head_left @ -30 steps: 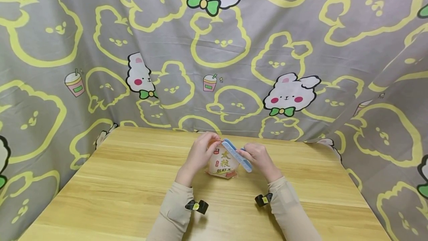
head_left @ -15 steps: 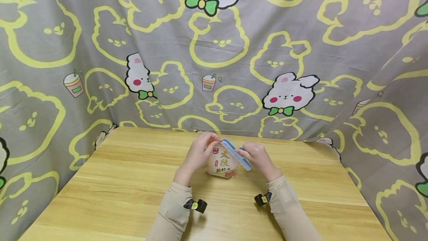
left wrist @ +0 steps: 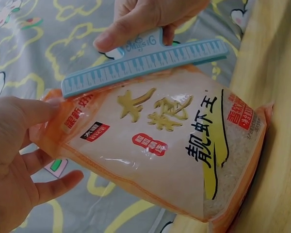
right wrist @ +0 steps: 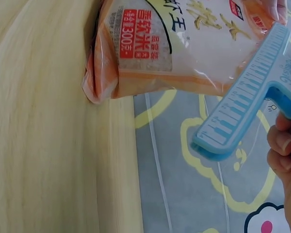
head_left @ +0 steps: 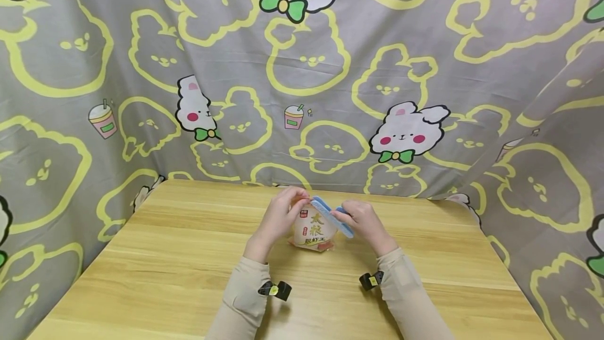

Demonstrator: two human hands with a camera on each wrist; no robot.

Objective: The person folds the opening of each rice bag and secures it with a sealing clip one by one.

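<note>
A bag of rice (head_left: 311,234), mostly white with orange edges and Chinese lettering, stands upright on the table. My left hand (head_left: 279,215) pinches its upper left corner between thumb and fingers; in the left wrist view the lower fingers are spread apart. A long light-blue bag clip (left wrist: 150,63) with a piano-key print slants across the top edge of the bag. By its handle, the clip is squeezed in my right hand (head_left: 362,218). In the right wrist view the clip's lower end extends past the bag's side. Whether its jaws enclose the bag's edge I cannot tell.
The wooden table (head_left: 165,256) stretches out around the bag. Behind it and along both sides hangs a grey curtain (head_left: 325,77) with yellow cartoon outlines. Black wrist cameras are strapped to both beige sleeves (head_left: 245,290).
The clip has turned slightly, its lower right end now a little higher. Both hands keep their hold, and the bag stays in place.
</note>
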